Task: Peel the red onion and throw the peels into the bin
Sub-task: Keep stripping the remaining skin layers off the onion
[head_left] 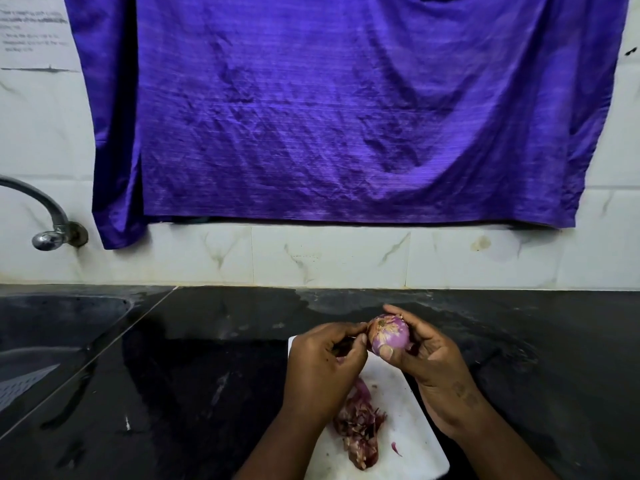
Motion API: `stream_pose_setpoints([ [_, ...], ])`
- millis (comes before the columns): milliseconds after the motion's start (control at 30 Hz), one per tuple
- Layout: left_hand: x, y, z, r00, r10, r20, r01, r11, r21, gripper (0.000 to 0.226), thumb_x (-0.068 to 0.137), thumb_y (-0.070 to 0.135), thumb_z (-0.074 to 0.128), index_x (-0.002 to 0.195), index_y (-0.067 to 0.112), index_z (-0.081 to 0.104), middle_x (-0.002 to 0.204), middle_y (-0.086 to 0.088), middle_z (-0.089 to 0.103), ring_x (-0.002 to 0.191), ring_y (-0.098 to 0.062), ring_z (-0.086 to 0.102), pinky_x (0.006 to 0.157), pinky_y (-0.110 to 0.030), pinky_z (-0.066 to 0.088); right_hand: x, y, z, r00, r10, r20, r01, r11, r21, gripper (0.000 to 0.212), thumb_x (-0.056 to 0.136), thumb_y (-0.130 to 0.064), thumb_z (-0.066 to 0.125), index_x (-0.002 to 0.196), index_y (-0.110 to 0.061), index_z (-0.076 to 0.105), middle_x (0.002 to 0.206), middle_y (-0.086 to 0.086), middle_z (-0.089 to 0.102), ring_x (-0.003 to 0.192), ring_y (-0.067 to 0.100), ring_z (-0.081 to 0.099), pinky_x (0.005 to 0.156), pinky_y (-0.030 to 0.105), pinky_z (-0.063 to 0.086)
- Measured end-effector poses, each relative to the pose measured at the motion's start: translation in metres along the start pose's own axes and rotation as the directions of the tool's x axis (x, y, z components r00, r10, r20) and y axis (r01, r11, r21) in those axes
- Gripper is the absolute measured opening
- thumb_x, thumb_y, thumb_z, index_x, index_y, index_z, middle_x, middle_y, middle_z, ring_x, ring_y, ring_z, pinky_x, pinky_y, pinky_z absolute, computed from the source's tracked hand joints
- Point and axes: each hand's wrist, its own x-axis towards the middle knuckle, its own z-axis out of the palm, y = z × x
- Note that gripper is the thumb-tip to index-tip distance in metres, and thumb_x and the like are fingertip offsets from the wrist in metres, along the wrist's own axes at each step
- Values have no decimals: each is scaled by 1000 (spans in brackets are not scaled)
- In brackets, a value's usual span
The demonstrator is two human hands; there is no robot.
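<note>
A small red onion (388, 334), mostly bare purple with dry brown skin round its root end, is held above the white cutting board (398, 403). My right hand (429, 362) grips it, thumb on the near side and fingers curled over the far side. My left hand (325, 362) is beside it on the left, its fingertips pinching at the skin on the onion's left edge. A heap of torn red peels (358, 427) lies on the board below my hands. No bin is in view.
The board lies on a wet black stone counter (214, 358). A steel sink (52, 337) is sunk into the counter at the left, with a tap (48, 220) on the tiled wall above it. A purple cloth (346, 116) hangs over the wall behind.
</note>
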Motion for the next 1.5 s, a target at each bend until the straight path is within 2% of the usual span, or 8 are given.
stream_pose_setpoints([
  [200,1,-1,1,993,115,10,-116,993,38,12,87,18,81,98,21,83,94,16,74,89,-6,72,74,-27,61,0,1,-1,1000,-24,-12,24,1000,-19,65,69,5,84,128,-14,67,118,11,77,110,29,73,90,31,60],
  [367,0,-4,2,994,103,19,-104,994,39,10,85,14,80,91,22,81,86,16,73,81,-6,71,69,-30,62,-1,1,-1,999,-39,-3,39,999,-37,67,66,7,85,127,-12,66,116,11,77,108,29,74,88,31,61],
  [667,0,-2,1,995,67,68,-76,988,136,3,81,25,71,80,25,69,79,15,64,75,-9,64,63,-33,56,-3,2,2,998,-58,1,58,994,-95,69,60,5,89,124,-12,68,116,10,76,104,26,75,80,27,60],
  [1000,-1,2,3,995,-57,85,45,989,139,13,87,19,69,81,28,61,84,14,61,77,-10,62,62,-28,54,-3,-3,0,999,-33,16,33,999,12,66,68,0,84,129,-18,67,122,9,75,113,27,72,95,33,59],
  [1167,2,-4,2,989,-138,57,130,984,123,15,88,19,68,79,28,59,85,11,61,77,-10,63,64,-36,56,0,-4,0,1000,-9,3,9,983,183,61,73,6,73,131,-10,64,124,15,74,113,29,72,89,26,59],
  [1267,2,-4,2,987,-135,89,123,985,124,13,91,28,62,78,28,60,82,11,62,77,-10,63,67,-41,56,1,-5,0,1000,-11,-10,12,980,198,61,72,8,72,129,-9,63,121,15,75,109,25,73,87,24,59],
  [1400,0,1,1,990,-100,98,97,995,31,35,103,45,45,79,29,64,82,11,65,82,-10,64,71,-32,52,1,-1,2,1000,-13,-14,14,996,92,64,67,6,80,127,-12,65,121,12,76,112,28,73,87,26,59],
  [1500,-3,4,2,979,-97,181,97,995,9,40,104,57,43,84,28,61,84,9,67,83,-12,64,73,-40,54,0,-1,2,1000,-20,-8,21,997,68,66,65,4,82,127,-12,65,119,11,76,110,27,73,86,27,60],
])
